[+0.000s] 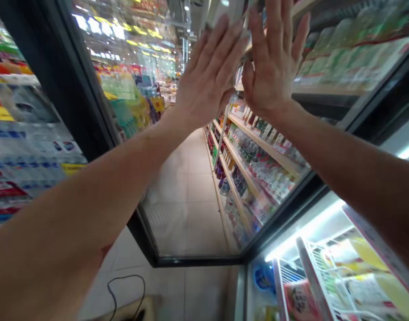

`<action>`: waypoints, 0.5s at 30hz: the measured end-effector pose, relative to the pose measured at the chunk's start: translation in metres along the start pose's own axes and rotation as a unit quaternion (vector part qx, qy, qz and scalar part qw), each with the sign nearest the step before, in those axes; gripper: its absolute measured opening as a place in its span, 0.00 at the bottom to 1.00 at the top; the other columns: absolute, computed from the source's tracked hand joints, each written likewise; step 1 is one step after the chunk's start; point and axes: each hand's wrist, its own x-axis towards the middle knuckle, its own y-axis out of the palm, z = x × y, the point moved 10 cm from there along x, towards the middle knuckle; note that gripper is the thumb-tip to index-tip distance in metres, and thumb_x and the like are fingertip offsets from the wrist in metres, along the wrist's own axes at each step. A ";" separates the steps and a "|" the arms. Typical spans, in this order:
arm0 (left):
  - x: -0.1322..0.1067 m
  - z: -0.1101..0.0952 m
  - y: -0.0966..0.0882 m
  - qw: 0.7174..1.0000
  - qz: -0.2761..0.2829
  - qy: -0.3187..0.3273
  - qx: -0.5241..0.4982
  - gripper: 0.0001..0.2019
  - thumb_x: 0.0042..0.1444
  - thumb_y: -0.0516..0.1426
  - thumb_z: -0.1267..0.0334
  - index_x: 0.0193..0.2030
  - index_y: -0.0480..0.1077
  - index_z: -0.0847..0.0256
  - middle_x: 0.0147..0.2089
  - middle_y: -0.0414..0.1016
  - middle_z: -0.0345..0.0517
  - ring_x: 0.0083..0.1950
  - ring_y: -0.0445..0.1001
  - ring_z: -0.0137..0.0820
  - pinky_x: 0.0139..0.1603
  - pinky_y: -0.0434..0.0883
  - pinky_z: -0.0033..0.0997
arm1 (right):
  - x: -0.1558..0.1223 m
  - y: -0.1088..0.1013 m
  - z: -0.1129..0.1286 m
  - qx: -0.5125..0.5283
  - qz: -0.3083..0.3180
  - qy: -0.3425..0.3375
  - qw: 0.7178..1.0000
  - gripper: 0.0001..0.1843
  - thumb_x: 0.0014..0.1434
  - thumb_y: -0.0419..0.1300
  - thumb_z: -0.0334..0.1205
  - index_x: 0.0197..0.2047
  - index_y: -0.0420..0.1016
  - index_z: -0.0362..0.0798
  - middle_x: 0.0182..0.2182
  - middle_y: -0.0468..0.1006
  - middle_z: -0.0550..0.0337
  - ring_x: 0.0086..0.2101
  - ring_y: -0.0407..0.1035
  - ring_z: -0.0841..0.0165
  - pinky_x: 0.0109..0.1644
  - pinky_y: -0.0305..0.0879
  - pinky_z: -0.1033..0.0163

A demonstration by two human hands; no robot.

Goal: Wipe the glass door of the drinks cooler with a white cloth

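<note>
A glass door (167, 227) with a black frame stands swung out from a lit drinks cooler. My left hand (206, 76) reaches up to the glass, fingers stretched out and lying almost flat. Beside it on the right, my right hand (271, 62) is raised with its fingers spread, at or close to the same pane. Neither hand shows anything in it. The fingertips are slightly blurred, so firm contact with the glass cannot be told.
Lower right, white wire racks (338, 267) in the cooler hold yellow-topped bottles (368, 254) and a pink package (301, 301). Shelves of bottles (244, 147) appear in the glass. Packed water bottles (34, 147) stand at left. A black cable (126, 277) hangs near the tiled floor.
</note>
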 end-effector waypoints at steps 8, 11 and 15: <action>-0.024 0.119 0.021 0.939 -0.132 -0.285 0.142 0.30 0.64 0.31 0.53 0.61 0.49 0.79 0.61 0.64 0.40 0.52 0.04 0.03 0.59 0.27 0.11 | -0.017 0.019 -0.007 -0.054 0.013 -0.042 0.998 0.34 0.65 0.33 0.54 0.66 0.47 0.41 0.65 0.48 0.45 0.64 0.39 0.52 0.64 0.34 0.39; -0.001 0.014 0.037 0.997 -0.026 -0.006 0.076 0.32 0.63 0.35 0.49 0.65 0.45 0.76 0.69 0.47 0.59 0.65 0.17 0.27 0.67 0.34 0.33 | -0.014 0.026 -0.008 -0.051 0.025 -0.036 0.998 0.34 0.65 0.34 0.54 0.66 0.46 0.41 0.65 0.48 0.46 0.64 0.38 0.52 0.64 0.34 0.39; 0.005 0.035 0.039 0.997 0.003 0.013 0.072 0.27 0.64 0.35 0.56 0.64 0.45 0.72 0.68 0.49 0.53 0.70 0.39 0.30 0.68 0.45 0.40 | -0.012 0.032 -0.008 -0.066 0.034 -0.039 0.996 0.35 0.65 0.34 0.54 0.66 0.47 0.39 0.65 0.48 0.45 0.65 0.37 0.53 0.64 0.34 0.39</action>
